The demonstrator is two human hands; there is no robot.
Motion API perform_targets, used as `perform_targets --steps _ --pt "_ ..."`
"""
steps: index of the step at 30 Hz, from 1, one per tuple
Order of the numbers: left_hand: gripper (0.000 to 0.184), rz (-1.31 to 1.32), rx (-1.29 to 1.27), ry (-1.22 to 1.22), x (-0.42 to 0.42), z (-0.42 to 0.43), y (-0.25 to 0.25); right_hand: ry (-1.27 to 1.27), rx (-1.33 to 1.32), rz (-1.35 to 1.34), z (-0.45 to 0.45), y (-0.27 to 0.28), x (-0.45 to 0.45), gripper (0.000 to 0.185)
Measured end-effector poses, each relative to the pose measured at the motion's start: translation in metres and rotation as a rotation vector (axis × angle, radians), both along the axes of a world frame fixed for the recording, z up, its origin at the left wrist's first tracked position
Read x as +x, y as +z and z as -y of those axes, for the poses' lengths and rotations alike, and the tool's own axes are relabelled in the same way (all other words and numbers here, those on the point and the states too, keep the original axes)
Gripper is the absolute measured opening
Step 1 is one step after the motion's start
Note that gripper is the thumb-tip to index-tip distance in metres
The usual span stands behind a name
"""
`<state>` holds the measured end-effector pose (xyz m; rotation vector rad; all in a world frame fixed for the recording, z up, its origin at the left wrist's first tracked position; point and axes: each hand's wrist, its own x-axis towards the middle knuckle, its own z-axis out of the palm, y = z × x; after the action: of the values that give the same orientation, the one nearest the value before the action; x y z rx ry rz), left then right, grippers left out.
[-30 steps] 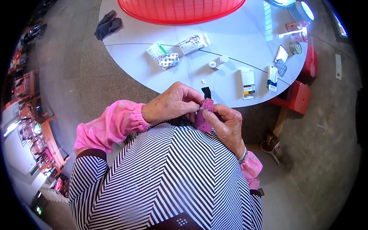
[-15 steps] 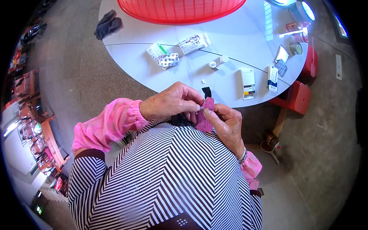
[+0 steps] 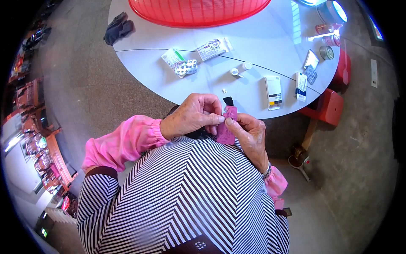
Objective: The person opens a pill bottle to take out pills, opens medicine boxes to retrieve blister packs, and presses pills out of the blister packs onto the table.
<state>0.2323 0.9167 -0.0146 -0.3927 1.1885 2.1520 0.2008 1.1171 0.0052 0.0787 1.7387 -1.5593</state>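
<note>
A pink blister pack (image 3: 226, 132) stands upright between my hands, close to my chest and just off the table's near edge. My right hand (image 3: 250, 134) grips its right side, thumb across the front. From the left, my left hand (image 3: 195, 115) pinches at the pack's left edge with thumb and fingers; whether anything small is between those fingertips is hidden. A black strap end (image 3: 228, 101) pokes out above the pack. Small white tablets (image 3: 224, 90) lie on the white table (image 3: 169, 95) beyond it.
On the table are a green-white box (image 3: 171, 57), a silver blister pack (image 3: 186, 66), another box (image 3: 212, 49), two small white bottles (image 3: 247, 65), a white-yellow box (image 3: 273, 92), a blue-white box (image 3: 300, 86), a red basket (image 3: 198, 14) and a dark cloth (image 3: 119, 28). Red stools (image 3: 329, 108) stand right.
The pink pack has turned slightly more upright. My left hand has shifted a little, its fingers lower and nearer the pack's edge, and the left sleeve has moved slightly right.
</note>
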Motion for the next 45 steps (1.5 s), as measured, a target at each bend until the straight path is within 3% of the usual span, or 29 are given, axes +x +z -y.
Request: perform_targets --steps 21,30,45 --pt "0.004 -0.04 -0.189 -0.13 -0.008 0.001 0.008 -0.023 -0.011 -0.054 -0.004 -0.007 0.007 0.018" --pt "0.004 0.048 -0.008 -0.094 -0.011 0.005 -0.002 -0.046 -0.075 0.046 -0.005 -0.004 0.004 0.018" --pt "0.007 0.056 -0.024 -0.096 -0.014 0.009 -0.005 -0.028 -0.041 0.004 -0.003 -0.001 0.001 0.018"
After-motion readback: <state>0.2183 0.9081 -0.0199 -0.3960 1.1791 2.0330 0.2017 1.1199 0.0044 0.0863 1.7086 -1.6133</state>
